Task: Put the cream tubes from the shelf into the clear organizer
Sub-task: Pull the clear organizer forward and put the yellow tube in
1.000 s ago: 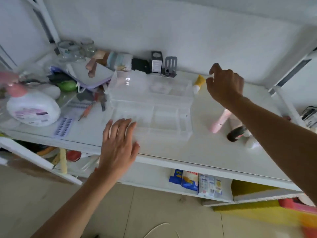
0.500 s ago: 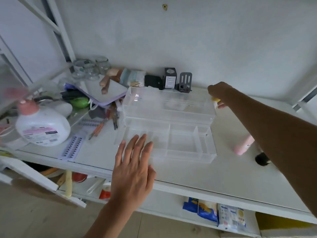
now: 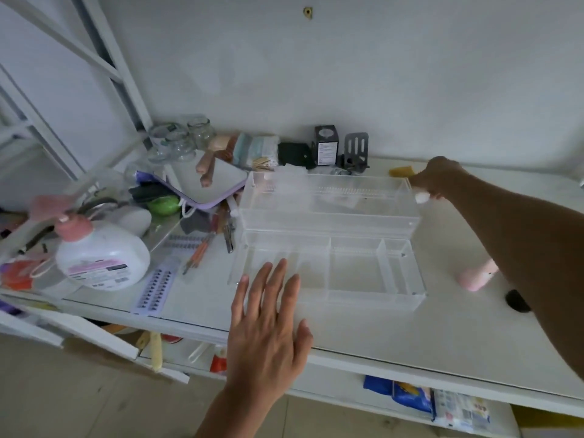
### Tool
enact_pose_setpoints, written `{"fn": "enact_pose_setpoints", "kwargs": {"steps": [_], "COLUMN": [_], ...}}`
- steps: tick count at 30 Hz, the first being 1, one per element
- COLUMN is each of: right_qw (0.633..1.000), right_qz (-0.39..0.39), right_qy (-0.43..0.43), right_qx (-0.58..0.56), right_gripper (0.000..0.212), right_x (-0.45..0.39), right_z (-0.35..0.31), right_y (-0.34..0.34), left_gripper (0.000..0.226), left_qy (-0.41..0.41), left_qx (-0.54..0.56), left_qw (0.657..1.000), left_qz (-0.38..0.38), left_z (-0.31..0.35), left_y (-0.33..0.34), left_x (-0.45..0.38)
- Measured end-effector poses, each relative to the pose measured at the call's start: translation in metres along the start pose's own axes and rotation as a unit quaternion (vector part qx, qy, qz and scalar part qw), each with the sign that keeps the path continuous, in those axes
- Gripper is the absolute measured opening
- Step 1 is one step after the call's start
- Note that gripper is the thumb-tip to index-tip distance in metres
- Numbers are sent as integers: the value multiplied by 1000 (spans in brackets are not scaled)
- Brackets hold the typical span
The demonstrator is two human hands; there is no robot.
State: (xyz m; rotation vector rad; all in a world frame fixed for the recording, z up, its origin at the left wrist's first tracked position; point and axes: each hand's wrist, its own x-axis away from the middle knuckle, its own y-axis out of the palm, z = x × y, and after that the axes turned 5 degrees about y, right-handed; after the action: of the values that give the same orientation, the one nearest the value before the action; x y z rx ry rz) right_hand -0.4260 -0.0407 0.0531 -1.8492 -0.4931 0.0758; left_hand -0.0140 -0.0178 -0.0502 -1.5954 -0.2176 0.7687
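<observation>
1. The white shelf (image 3: 410, 336) fills the view, with clutter from 9 to 11 o'clock, partly blurred and hard to name.
2. The clear organizer (image 3: 328, 245) sits at centre; its walls are see-through, so the compartment edges are faint.
3. The right forearm crosses from 4 o'clock toward 1 o'clock, hiding most of a pink tube (image 3: 474, 276) and a dark-capped item (image 3: 516, 301) at 3 o'clock.
4. The left hand (image 3: 268, 330) hovers at 6 o'clock, palm down, fingers spread wide and holding nothing, fingertips over the organizer's near left corner.
5. The right hand (image 3: 437, 178) is closed around a cream tube (image 3: 407, 178) at the organizer's far right corner; only its yellow end and white cap show.
</observation>
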Motion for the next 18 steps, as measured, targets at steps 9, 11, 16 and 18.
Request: {"fn": "enact_pose_setpoints", "kwargs": {"steps": [9,11,16,18], "right_qw": [925,890,815,812], "right_qz": [146,134,-59,-119], "right_qy": [14,-63,-108,-107], "right_qx": [-349,-431,-566,-561], "right_gripper": [76,40,18,18], "right_x": [111,168,274,290], "right_z": [-34,-31,-29,-32], "right_y": [-64,-55,7,29], "left_gripper": [62,62,60,56], "left_qy": [-1,-2,13,22], "left_qx": [-4,-1,8,39], "left_qw": [1000,1000,1000,999], "left_qz": [-20,-18,-11,-1], "left_z": [3,4,1,-4], "left_y": [-9,-12,-17,-25], "left_x": [1,1,1,-2]}}
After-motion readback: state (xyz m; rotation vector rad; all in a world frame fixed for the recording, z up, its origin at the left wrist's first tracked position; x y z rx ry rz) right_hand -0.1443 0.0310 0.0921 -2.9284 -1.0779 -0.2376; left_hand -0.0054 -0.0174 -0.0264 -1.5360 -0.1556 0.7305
